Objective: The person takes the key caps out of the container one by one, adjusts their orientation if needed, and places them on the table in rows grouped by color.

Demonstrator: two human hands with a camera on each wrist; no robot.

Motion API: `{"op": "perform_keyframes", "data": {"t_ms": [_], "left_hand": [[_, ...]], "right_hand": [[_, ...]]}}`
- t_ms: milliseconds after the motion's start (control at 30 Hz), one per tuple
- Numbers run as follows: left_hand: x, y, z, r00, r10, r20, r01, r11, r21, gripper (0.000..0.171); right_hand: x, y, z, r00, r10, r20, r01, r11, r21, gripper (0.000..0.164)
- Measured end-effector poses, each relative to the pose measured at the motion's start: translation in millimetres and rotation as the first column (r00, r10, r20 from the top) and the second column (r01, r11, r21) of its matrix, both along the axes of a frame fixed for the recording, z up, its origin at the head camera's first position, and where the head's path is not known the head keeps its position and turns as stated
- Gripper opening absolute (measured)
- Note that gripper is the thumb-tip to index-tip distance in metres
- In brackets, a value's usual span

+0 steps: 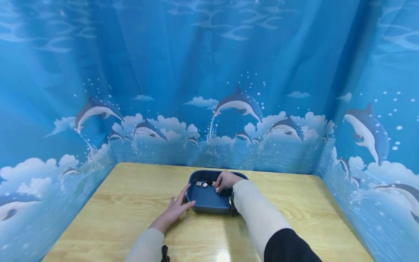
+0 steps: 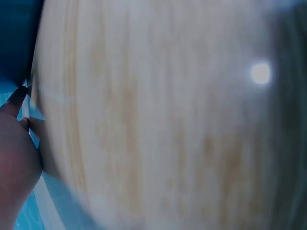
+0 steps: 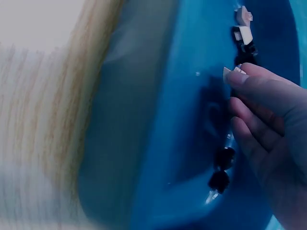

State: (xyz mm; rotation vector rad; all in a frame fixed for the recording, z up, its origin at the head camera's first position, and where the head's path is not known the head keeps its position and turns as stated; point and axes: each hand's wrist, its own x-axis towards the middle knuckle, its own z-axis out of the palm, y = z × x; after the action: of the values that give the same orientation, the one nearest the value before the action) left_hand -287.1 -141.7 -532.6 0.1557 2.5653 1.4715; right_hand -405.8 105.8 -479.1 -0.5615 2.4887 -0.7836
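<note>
A dark blue tray point(image 1: 209, 201) with rounded corners lies on the table. My left hand point(image 1: 178, 207) rests at its left side, fingers spread along the wall and thumb at the near rim. My right hand point(image 1: 226, 181) reaches inside and pinches a small white piece point(image 3: 227, 74) between thumb and index finger. Around it lie a white block point(image 1: 199, 183), a black-and-white block point(image 3: 243, 34) and a dark piece point(image 1: 208, 182). Nearer the wrist in the right wrist view, two black pieces point(image 3: 219, 182) lie in the tray. The left wrist view catches only part of that hand.
The light wooden table point(image 1: 137, 196) extends around the tray. Behind it and at both sides hangs a blue curtain point(image 1: 176, 91) printed with dolphins. A black strap point(image 1: 233, 208) hangs at the right wrist, over the tray's near edge.
</note>
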Motion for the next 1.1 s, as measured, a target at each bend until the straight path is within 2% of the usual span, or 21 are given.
{"op": "perform_keyframes", "data": {"t_ms": [333, 600, 733, 967, 1100], "left_hand": [[-6.9, -1.1, 1.6, 1.0, -0.012, -0.015, 0.012, 1.0, -0.009, 0.075], [-6.7, -4.9, 1.1, 1.0, -0.018, -0.025, 0.018, 1.0, -0.014, 0.074], [-5.6, -5.5, 1.1, 0.999, -0.026, -0.021, 0.026, 0.999, -0.02, 0.074], [-3.4, -3.5, 0.3, 0.999, -0.033, -0.025, 0.032, 0.999, -0.014, 0.074], [-3.1, -2.3, 0.2, 0.999, -0.034, -0.025, 0.034, 0.999, -0.014, 0.074]], "right_hand": [[9.8, 8.6, 22.1, 0.998, -0.028, -0.049, 0.026, 0.999, -0.029, 0.013], [21.7, 12.8, 34.0, 0.998, -0.02, -0.066, 0.011, 0.991, -0.134, 0.012], [27.0, 14.1, 31.9, 0.997, -0.042, -0.061, 0.031, 0.984, -0.175, 0.014], [42.1, 15.2, 26.6, 0.995, -0.013, -0.097, -0.014, 0.962, -0.273, 0.019], [51.2, 15.8, 24.2, 0.995, -0.024, -0.097, -0.008, 0.95, -0.314, 0.019]]}}
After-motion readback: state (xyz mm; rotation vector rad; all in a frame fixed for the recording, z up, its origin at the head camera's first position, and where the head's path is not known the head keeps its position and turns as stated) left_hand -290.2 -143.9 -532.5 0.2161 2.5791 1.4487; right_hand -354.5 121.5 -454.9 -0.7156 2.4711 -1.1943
